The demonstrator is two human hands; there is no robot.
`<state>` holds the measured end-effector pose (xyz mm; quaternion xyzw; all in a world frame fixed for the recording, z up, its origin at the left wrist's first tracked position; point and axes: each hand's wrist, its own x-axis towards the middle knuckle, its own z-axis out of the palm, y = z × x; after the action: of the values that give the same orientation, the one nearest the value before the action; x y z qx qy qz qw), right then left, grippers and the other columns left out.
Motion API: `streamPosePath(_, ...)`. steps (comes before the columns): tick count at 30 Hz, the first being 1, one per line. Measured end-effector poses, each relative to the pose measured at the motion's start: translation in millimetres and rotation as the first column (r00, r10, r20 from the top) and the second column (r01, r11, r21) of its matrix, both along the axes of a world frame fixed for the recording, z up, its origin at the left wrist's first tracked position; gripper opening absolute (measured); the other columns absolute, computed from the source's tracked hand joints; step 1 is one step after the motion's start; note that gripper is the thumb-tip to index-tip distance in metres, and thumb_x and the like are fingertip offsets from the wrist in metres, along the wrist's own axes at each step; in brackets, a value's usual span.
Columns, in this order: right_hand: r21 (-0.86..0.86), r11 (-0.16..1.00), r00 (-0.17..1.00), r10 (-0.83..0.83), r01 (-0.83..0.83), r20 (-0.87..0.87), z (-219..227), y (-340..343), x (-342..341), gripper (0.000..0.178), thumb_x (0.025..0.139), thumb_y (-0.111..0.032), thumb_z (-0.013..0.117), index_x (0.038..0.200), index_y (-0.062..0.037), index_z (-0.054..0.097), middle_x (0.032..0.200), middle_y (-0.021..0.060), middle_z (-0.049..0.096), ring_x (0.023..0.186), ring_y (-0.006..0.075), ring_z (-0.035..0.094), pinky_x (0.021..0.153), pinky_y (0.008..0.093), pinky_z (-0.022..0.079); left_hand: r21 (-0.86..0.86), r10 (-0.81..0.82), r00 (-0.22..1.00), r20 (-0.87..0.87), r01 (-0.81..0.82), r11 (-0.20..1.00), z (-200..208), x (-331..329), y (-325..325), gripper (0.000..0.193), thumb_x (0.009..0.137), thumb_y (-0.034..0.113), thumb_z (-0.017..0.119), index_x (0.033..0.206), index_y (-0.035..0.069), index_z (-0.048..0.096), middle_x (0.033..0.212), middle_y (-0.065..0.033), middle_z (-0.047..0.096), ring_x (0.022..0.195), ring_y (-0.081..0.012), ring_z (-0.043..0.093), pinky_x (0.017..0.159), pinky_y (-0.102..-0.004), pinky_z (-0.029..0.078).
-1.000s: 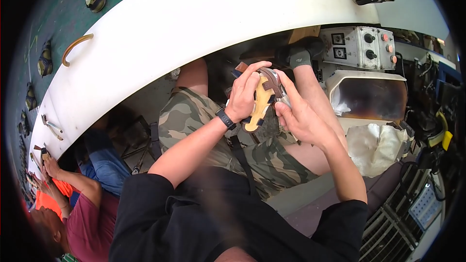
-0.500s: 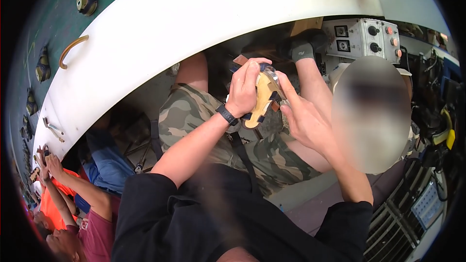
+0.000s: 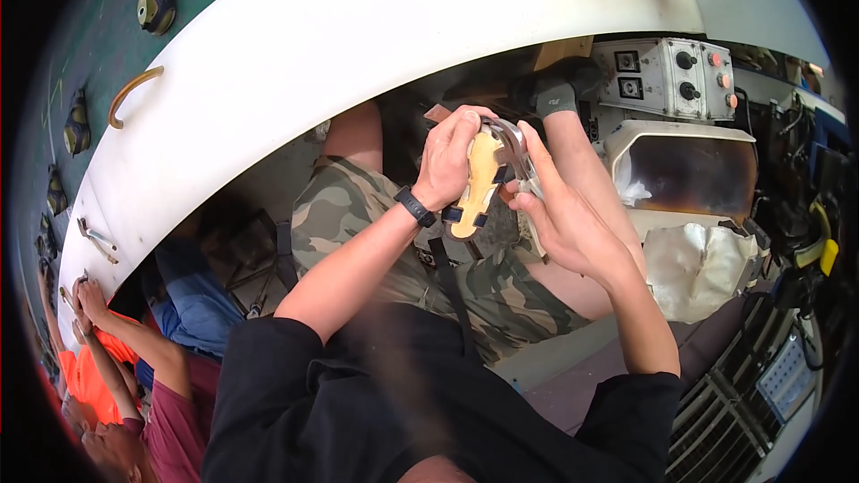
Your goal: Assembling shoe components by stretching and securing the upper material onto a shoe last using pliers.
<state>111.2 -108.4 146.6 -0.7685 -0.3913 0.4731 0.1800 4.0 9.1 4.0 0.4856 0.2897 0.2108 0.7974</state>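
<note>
Over my lap, a sandal upper on a last (image 3: 484, 170) is turned sole up, showing a yellow insole board with dark strap ends folded onto its edges. My left hand (image 3: 447, 161), a black band on its wrist, is wrapped round its left side. My right hand (image 3: 568, 219) is at its right edge, fingers closed round curved metal pincers (image 3: 516, 145) whose jaw end lies by the top right of the sole. Part of the pincers is hidden by my fingers. A brown strap piece (image 3: 438, 114) sticks out beyond my left hand.
A curved white table (image 3: 358, 18) spans the far side, with a brown curved strip (image 3: 125, 97) and pincers (image 3: 97, 240) on it. At right stand a control box (image 3: 664, 79) and a white heater housing (image 3: 684, 130). Co-workers' hands (image 3: 89, 301) are at far left. Several shod lasts (image 3: 157, 2) lie beyond.
My right hand and the pincers have shifted slightly, and more of the metal shows beside the sole. The sandal has turned a little. At left, the co-workers' hands have moved.
</note>
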Motion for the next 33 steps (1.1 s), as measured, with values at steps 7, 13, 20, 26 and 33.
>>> streamPosePath(7,-0.185,0.977,0.974,-0.139,0.106,-0.179,10.2,12.9,-1.5,0.071,0.101,-0.002,0.044,0.16,-0.0109,0.006,0.107,0.0289,0.066,0.092,0.0472,0.064,0.083,0.0509,0.049,-0.017,-0.007,1.0,-0.009,0.007,1.0,0.8,-1.3,-0.5,0.039,0.106,0.029,0.04,0.107,0.001,0.067,0.086,-0.0045,0.066,0.079,-0.0112,0.057,0.072,-0.0281,0.047)
streamPosePath(13,0.108,0.991,0.994,0.073,-0.081,0.082,-3.2,3.1,-1.5,0.068,0.1,-0.002,0.044,0.159,-0.008,0.01,0.103,0.0306,0.065,0.087,0.0491,0.062,0.079,0.0532,0.048,0.014,0.01,0.999,-0.032,-0.01,1.0,1.5,-1.5,-2.1,0.038,0.106,0.029,0.04,0.106,0.001,0.067,0.084,-0.0042,0.064,0.076,-0.0113,0.056,0.071,-0.0278,0.046)
streamPosePath(20,-0.209,0.965,0.981,0.179,-0.159,0.08,4.4,16.5,-1.5,0.071,0.1,-0.001,0.046,0.16,-0.0085,0.009,0.102,0.0234,0.068,0.081,0.0454,0.064,0.078,0.0482,0.05,0.054,0.033,0.998,-0.05,-0.031,0.998,2.4,0.9,-1.7,0.036,0.105,0.026,0.041,0.104,0.0,0.067,0.082,-0.0059,0.063,0.075,-0.0126,0.056,0.071,-0.0274,0.046)
streamPosePath(26,-0.249,0.968,0.991,0.01,-0.043,-0.131,24.4,14.4,9.5,0.073,0.099,-0.002,0.046,0.161,-0.0099,0.009,0.095,0.0147,0.067,0.072,0.0266,0.065,0.072,0.0388,0.053,0.114,0.037,0.998,-0.059,-0.03,0.993,2.0,-1.9,1.0,0.037,0.106,0.026,0.04,0.105,0.001,0.067,0.078,-0.0051,0.063,0.071,-0.0124,0.054,0.067,-0.0287,0.045)
streamPosePath(33,0.306,0.924,0.972,-0.232,0.231,-0.034,60.6,40.5,15.1,0.067,0.097,-0.001,0.049,0.159,-0.0067,0.023,0.092,0.0114,0.063,0.073,0.0205,0.063,0.07,0.0302,0.054,0.033,0.051,0.998,-0.024,-0.05,0.998,-1.4,-5.5,0.6,0.037,0.106,0.027,0.04,0.107,0.001,0.066,0.08,-0.0053,0.063,0.071,-0.0122,0.054,0.067,-0.0287,0.045)
